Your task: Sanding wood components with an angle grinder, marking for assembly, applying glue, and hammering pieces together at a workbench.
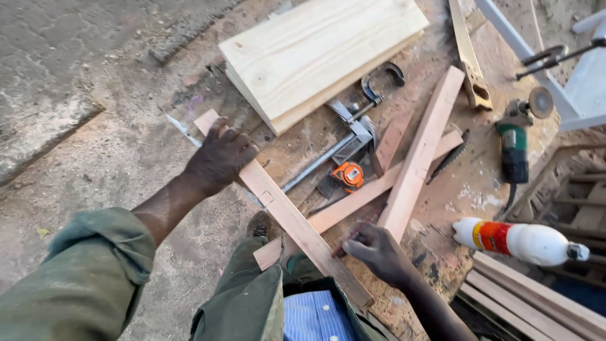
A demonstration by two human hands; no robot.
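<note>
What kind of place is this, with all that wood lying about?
Most likely an outdoor carpentry workshop: a worn workbench holds wooden strips, a clamp, a tape measure and an angle grinder.

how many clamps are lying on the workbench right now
2: a C-clamp beside the wide pale board, and a bar clamp below it. Others may be hidden.

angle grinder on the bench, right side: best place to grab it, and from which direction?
Grip the angle grinder around its green-and-dark body, likely from above. It lies flat, disc end pointing away, cord trailing toward the person. The barrel is the narrow graspable part, clear of the disc, with open bench on its left.
</note>
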